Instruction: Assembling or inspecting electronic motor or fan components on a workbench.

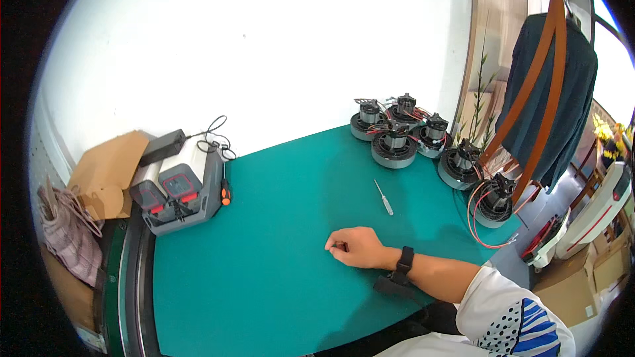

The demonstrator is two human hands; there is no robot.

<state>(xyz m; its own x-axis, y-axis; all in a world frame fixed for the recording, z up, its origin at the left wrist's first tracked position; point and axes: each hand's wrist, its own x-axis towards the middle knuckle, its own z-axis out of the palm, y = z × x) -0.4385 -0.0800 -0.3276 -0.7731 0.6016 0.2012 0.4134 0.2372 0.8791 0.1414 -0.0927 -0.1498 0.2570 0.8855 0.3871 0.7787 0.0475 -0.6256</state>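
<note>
Over the near right of the green mat [264,258], the right hand [359,248] is held with its fingers curled narrow, tips near the thumb; nothing shows in the grip, inside of palm hidden, contact with mat unclear. Black wrist strap [405,260] behind it. Just beyond, apart from the hand, the pale-handled screwdriver [385,202] lies flat: long axis mostly fore-and-aft, tip pointing away and slightly left, handle nearer, presumably set so for easy reach. Farther, at left, an orange-handled screwdriver [226,195] lies beside a grey two-slot holder [215,185] keeping two white packs [184,164] together. Six wired motor units [395,150] stand far right, upright on round bases, likely for stability
</note>
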